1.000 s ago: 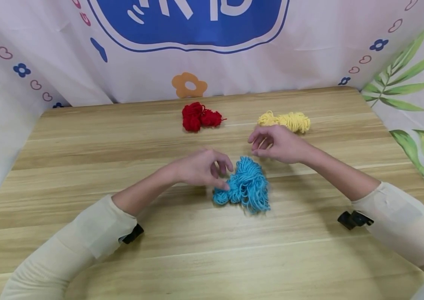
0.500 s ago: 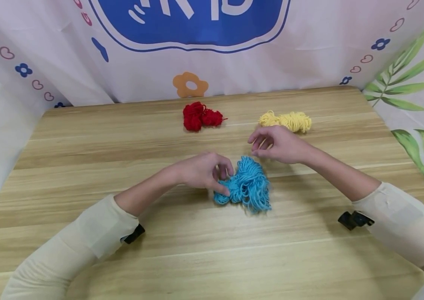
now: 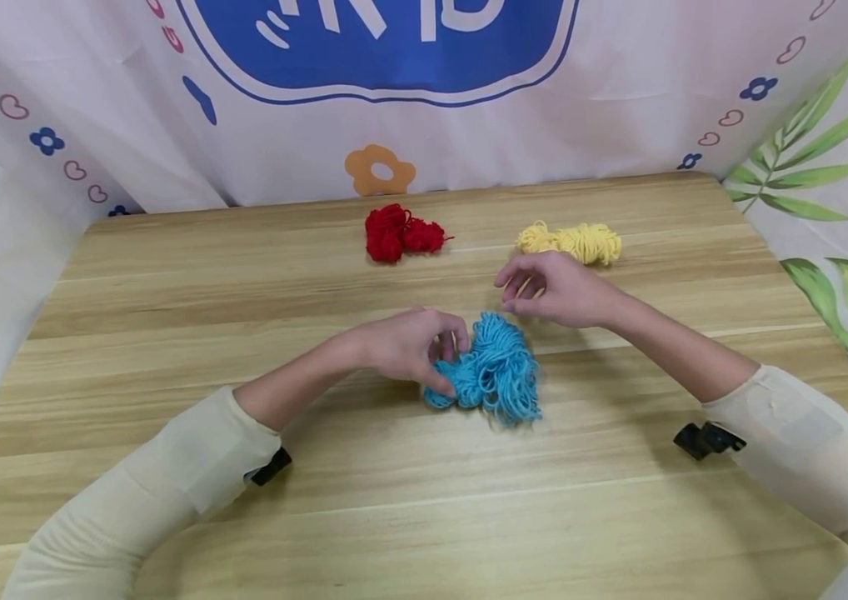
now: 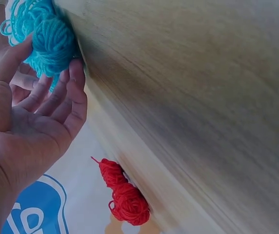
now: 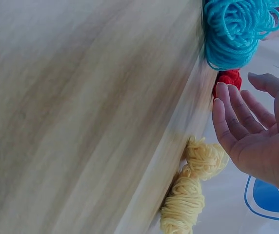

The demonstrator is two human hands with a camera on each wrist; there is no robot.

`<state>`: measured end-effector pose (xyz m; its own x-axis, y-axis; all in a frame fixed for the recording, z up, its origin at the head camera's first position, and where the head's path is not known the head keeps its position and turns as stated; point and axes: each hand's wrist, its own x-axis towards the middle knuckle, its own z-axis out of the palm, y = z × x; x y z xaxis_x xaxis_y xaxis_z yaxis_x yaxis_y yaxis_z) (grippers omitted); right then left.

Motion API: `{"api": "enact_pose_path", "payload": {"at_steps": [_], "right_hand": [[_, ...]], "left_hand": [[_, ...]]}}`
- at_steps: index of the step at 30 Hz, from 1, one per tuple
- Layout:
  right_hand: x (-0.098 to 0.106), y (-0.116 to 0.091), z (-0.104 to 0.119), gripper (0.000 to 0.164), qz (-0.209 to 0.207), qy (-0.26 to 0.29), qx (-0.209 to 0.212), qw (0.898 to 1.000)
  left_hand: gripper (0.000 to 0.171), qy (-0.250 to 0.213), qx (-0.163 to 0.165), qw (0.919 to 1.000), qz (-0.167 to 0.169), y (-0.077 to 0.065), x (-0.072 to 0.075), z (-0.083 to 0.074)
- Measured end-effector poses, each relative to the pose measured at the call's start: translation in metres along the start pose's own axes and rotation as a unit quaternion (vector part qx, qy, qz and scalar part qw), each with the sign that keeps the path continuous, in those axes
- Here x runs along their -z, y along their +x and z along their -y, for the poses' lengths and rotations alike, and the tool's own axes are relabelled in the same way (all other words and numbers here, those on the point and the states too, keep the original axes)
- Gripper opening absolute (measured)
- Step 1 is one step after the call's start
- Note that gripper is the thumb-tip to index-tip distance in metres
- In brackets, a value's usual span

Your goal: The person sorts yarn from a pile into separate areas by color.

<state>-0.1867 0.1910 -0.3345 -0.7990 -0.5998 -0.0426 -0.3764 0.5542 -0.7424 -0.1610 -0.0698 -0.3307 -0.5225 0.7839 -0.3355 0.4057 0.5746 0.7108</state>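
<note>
A skein of blue yarn [image 3: 502, 367] lies mid-table, its loose looped end toward the right. At its small left end my left hand [image 3: 405, 343] has curved fingers on the far side and the thumb on the near side. The left wrist view shows thumb and fingertips against the wound blue yarn [image 4: 54, 44], the left hand [image 4: 32, 122] partly hiding it. My right hand [image 3: 562, 287] hovers behind and right of the blue skein, fingers loosely bent and holding nothing. In the right wrist view, the right hand [image 5: 261, 122] is apart from the blue yarn.
A red yarn skein [image 3: 401, 235] lies at the back middle of the wooden table [image 3: 364, 500]. Just beyond my right hand is a yellow yarn skein [image 3: 585, 243]. A printed curtain [image 3: 281, 150] hangs along the table's back edge.
My left hand has lowered slightly, and its thumb and fingers have come around the blue skein's small end. The right hand has stayed where it was.
</note>
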Motion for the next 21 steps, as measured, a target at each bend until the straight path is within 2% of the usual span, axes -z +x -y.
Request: {"api": "enact_pose_path", "payload": {"at_steps": [21], "right_hand": [[-0.0013, 0.0013, -0.0001, 0.024, 0.006, 0.011, 0.004, 1.0]], "left_hand": [[0.036, -0.035, 0.003, 0.9993, -0.012, -0.0019, 0.0005, 0.0042]]}}
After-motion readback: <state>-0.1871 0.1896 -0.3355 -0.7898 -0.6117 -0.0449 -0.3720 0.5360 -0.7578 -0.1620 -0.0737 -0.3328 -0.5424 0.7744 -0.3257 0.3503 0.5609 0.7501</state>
